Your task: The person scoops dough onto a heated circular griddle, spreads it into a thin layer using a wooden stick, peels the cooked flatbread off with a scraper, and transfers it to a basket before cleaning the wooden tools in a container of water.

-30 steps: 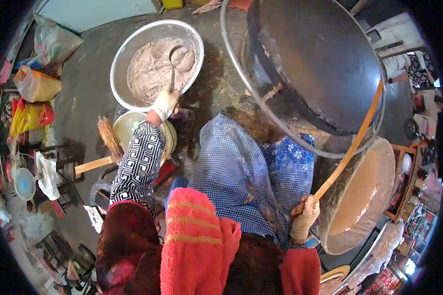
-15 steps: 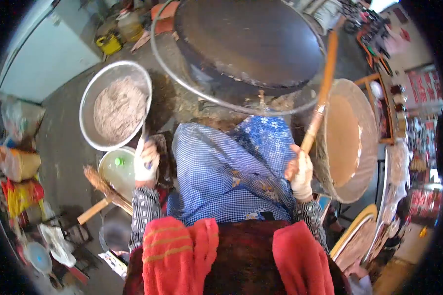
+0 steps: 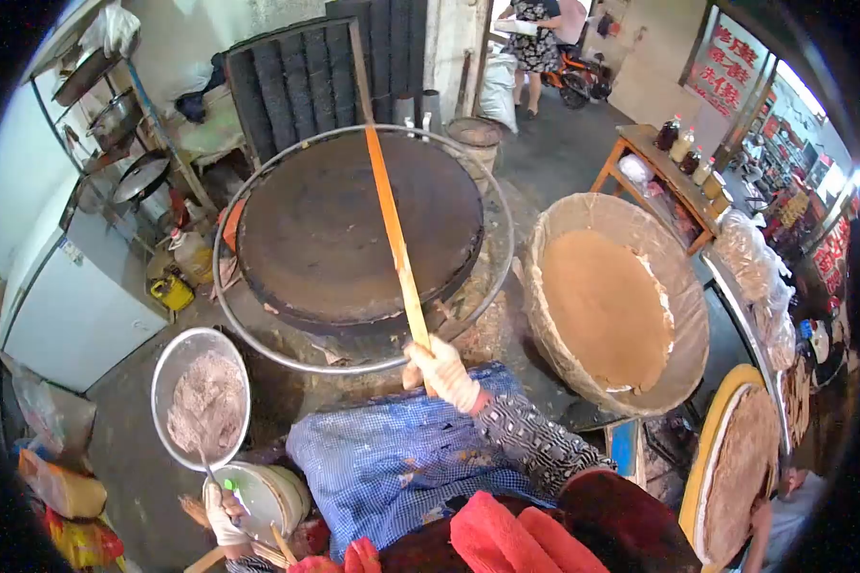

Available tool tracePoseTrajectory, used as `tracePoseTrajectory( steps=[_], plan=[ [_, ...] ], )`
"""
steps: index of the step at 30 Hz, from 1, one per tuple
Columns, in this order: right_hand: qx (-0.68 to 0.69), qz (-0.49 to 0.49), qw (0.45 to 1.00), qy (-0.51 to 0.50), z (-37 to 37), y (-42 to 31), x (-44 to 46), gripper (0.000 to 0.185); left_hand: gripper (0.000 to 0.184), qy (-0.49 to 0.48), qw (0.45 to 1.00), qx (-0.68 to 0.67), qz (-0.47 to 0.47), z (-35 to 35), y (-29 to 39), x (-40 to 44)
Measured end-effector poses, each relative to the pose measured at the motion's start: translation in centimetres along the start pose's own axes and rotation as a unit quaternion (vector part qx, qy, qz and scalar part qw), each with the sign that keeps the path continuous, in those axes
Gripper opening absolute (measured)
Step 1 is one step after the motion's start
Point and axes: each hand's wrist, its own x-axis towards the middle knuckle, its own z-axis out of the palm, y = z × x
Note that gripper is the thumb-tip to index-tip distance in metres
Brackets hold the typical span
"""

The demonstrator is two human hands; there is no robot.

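Observation:
My right hand (image 3: 443, 371), in a pale glove, is closed around the near end of a long flat wooden stick (image 3: 392, 224). The stick points forward over the round dark griddle (image 3: 325, 229), its far part darker and thinner; I cannot tell whether it touches the surface. At lower left, my gloved left hand (image 3: 224, 514) grips the thin handle of a utensil (image 3: 203, 456). Its working end sits in the greyish-pink batter (image 3: 206, 401) in a metal bowl (image 3: 167, 368). Just under that hand stands a bucket (image 3: 282, 492) with a green thing in it.
A metal ring (image 3: 258, 355) surrounds the griddle. On the right are a cloth-lined basket (image 3: 688, 325) of brown flat rounds and another stack (image 3: 741, 458) on a yellow board. Bottles stand on a wooden table (image 3: 645, 143). A person (image 3: 535, 38) stands at the back.
The view has tilted up and turned. My right hand has swung the stick forward and left, from beside the basket to across the griddle. My left hand still holds the utensil at the bowl.

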Motion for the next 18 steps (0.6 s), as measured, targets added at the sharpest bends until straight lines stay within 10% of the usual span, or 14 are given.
tracePoseTrajectory(
  steps=[2, 4, 9, 18],
  plan=[
    [-0.106, -0.072, 0.991, 0.037, -0.5, 0.1, 2.5, 0.016, 0.018, -0.140, 0.986, 0.059, 0.064, -1.1, 1.5, 0.1],
    [-0.190, -0.143, 0.970, 0.050, -1.7, 0.4, 4.5, 0.014, 0.052, -0.061, 0.922, 0.342, 0.169, 4.4, 3.3, -4.0],
    [-0.328, -0.120, 0.930, 0.113, -5.5, 3.9, 7.1, 0.021, 0.033, -0.059, 0.991, 0.104, 0.057, 11.9, 5.9, -4.9],
    [-0.264, -0.132, 0.943, 0.152, -7.7, 5.0, 8.5, 0.015, 0.058, -0.222, 0.885, 0.378, 0.154, 26.6, -1.8, -5.5]
  ],
)
